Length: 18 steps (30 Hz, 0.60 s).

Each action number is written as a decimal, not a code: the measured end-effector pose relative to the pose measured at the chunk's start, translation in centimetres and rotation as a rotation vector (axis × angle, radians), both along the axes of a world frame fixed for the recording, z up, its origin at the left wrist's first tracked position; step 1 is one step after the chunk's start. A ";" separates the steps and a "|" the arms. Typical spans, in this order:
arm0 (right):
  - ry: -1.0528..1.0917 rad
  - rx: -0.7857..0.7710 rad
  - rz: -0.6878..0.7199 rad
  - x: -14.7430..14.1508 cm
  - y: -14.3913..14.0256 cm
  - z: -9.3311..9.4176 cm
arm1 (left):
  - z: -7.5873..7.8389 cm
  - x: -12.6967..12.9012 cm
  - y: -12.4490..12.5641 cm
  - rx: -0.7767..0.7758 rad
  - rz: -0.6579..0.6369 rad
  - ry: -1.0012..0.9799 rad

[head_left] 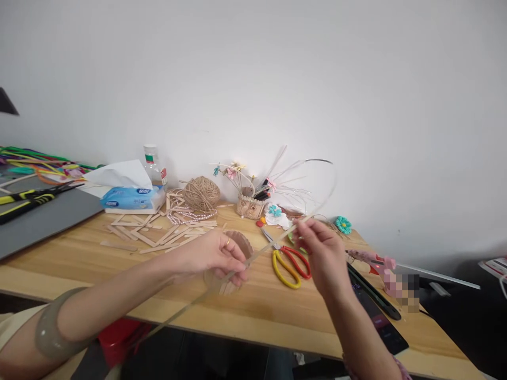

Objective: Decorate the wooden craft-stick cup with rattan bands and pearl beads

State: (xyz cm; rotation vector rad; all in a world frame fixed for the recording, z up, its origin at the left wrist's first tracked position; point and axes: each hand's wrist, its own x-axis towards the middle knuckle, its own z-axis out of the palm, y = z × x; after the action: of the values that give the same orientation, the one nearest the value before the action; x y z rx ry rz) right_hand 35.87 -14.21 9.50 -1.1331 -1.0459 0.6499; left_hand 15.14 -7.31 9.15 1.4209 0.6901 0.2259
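Observation:
A long, thin, pale strip (261, 253) is stretched between my two hands above the table's front half. My left hand (222, 258) pinches it between thumb and fingers, and its tail hangs down past the table edge at lower left. Further along, my right hand (322, 250) pinches it too; beyond those fingers it bends upward in a loose curve. Behind my left hand stands a round, brownish scallop-rimmed container (242, 241), partly hidden. Scissors (287, 259) with one red and one yellow handle lie open under the strip, between the hands.
Craft sticks (152, 240), a twine ball (202, 193), pearl strings (186, 215) and a tissue pack (132, 199) lie left. A decorated pot (250, 207) with flowers stands behind. Rightward are a phone (382, 322) and a pink glue gun (376, 259); far left, pliers (27, 203).

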 end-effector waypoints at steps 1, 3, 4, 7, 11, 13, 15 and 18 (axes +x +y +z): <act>0.050 0.024 -0.055 1.0 0.2 0.1 | -0.1 -0.7 0.0 -0.002 -0.010 0.026; 0.128 0.057 -0.162 3.0 0.4 0.5 | -0.5 -1.9 -0.1 -0.018 -0.014 0.061; 0.150 0.068 -0.205 3.8 0.4 0.8 | -0.7 -2.5 -0.1 -0.032 -0.011 0.071; 0.173 0.098 -0.292 5.9 0.1 1.6 | -1.4 -3.6 -0.2 -0.091 -0.004 0.078; 0.185 0.163 -0.386 7.6 -0.7 2.4 | -1.7 -4.0 0.0 -0.107 -0.017 0.051; 0.176 0.173 -0.421 8.1 -1.2 2.6 | -1.7 -3.9 0.1 -0.096 -0.029 0.046; 0.172 0.141 -0.430 8.3 -1.7 2.6 | -1.5 -3.8 0.1 -0.088 -0.032 0.053; 0.171 0.091 -0.423 8.7 -2.1 2.5 | -1.1 -3.6 0.0 -0.066 -0.030 0.069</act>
State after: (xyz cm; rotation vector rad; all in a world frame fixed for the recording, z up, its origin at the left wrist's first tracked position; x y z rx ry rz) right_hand 44.59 -16.35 12.03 -1.1515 -0.6554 0.3500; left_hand 11.58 -7.32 8.09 1.3804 0.7264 0.1303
